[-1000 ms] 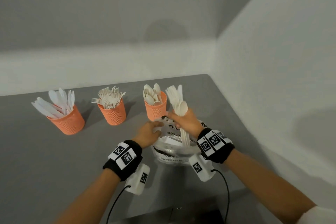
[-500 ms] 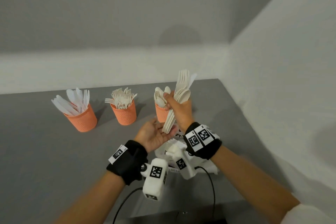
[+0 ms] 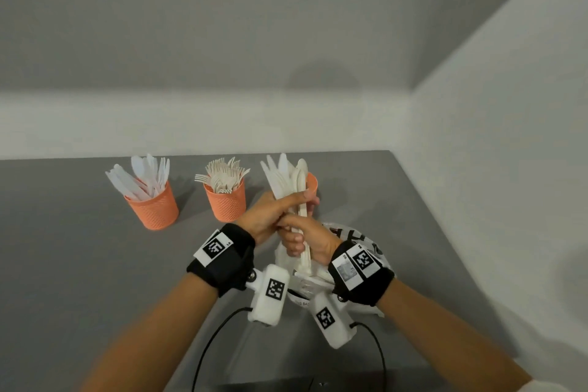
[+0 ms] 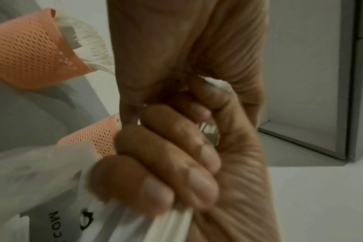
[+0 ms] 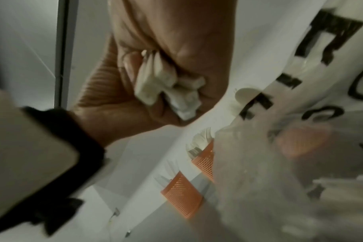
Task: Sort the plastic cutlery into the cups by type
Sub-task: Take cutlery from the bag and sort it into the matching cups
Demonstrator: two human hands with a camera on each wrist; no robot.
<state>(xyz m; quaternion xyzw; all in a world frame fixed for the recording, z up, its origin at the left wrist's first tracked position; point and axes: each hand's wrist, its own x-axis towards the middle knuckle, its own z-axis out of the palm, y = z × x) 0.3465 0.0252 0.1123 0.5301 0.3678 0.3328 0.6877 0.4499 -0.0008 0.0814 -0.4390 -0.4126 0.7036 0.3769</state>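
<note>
Both hands hold one upright bundle of white plastic cutlery [image 3: 286,175] above the table. My left hand [image 3: 273,208] grips it high up. My right hand [image 3: 300,240] is curled round the handles just below. In the right wrist view, white handle ends [image 5: 170,91] poke out of a fist. Three orange mesh cups stand in a row: knives in the left cup [image 3: 152,205], forks in the middle cup [image 3: 226,200]. The right cup [image 3: 312,184] is mostly hidden behind the bundle.
A clear plastic bag with black print [image 3: 353,237] holding more cutlery lies on the grey table [image 3: 79,264] right under my hands. White walls close off the table at the back and on the right. Camera cables hang from both wrists.
My right hand lifted the bundle out of the bag. My left hand let go of the bag, turned palm up, and now grips the bundle above the right hand.
</note>
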